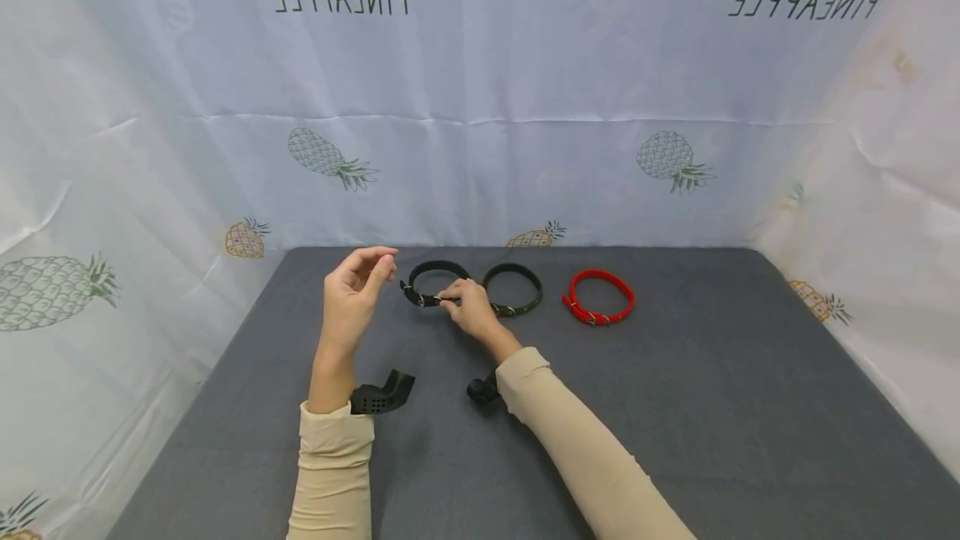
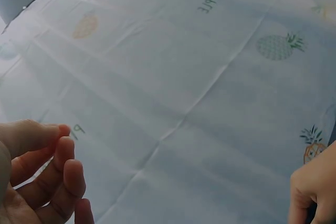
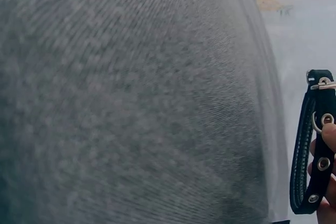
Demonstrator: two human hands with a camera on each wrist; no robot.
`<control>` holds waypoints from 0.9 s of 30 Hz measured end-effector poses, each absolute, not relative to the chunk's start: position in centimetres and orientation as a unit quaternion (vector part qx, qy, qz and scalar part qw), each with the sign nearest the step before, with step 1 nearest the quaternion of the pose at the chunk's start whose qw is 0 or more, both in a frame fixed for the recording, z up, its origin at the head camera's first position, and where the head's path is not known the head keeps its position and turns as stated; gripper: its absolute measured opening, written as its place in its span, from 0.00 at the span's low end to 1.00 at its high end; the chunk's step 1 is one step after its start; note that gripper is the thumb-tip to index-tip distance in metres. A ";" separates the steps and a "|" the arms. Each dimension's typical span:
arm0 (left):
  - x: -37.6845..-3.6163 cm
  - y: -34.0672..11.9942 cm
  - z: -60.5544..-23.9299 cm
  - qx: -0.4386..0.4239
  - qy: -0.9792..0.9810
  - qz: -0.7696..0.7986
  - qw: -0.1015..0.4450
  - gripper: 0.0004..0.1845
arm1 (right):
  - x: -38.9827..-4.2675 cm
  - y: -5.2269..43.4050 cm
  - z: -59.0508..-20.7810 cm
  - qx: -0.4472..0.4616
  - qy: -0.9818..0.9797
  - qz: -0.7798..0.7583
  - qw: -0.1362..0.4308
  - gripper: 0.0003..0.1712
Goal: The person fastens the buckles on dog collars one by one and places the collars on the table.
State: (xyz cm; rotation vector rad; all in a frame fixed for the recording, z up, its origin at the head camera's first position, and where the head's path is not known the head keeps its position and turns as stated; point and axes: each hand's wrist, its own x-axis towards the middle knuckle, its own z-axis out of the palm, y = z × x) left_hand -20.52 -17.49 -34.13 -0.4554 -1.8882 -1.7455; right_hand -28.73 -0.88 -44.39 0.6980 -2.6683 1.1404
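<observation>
Three buckled collars lie in a row at the far side of the grey table point(image 1: 675, 407): a black collar point(image 1: 432, 272), a dark green collar point(image 1: 517, 283) and a red collar point(image 1: 600, 297). My right hand point(image 1: 467, 307) pinches the black collar near its buckle; in the right wrist view the black collar's strap point(image 3: 315, 150) with metal eyelets runs past my fingertips point(image 3: 329, 136). My left hand point(image 1: 352, 294) is raised just left of the black collar, fingers loosely curled and holding nothing. The left wrist view shows those fingers point(image 2: 50, 166) against the cloth.
A pale cloth backdrop point(image 1: 480, 107) printed with pineapples rises behind the table and on both sides. Black wrist cameras point(image 1: 378, 397) sit on both cream sleeves. The table's near half lies bare in front of the collars.
</observation>
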 end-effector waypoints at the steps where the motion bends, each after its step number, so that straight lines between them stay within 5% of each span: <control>1: -20.5 -17.5 -34.1 -0.169 -0.698 -0.645 0.262 0.08 | -28.8 -1.0 -44.5 0.229 -0.894 0.379 0.073 0.11; 27: -20.8 -17.3 -34.6 -0.167 -0.715 -0.636 0.237 0.06 | -29.6 -3.6 -45.3 0.181 -0.946 0.268 0.040 0.11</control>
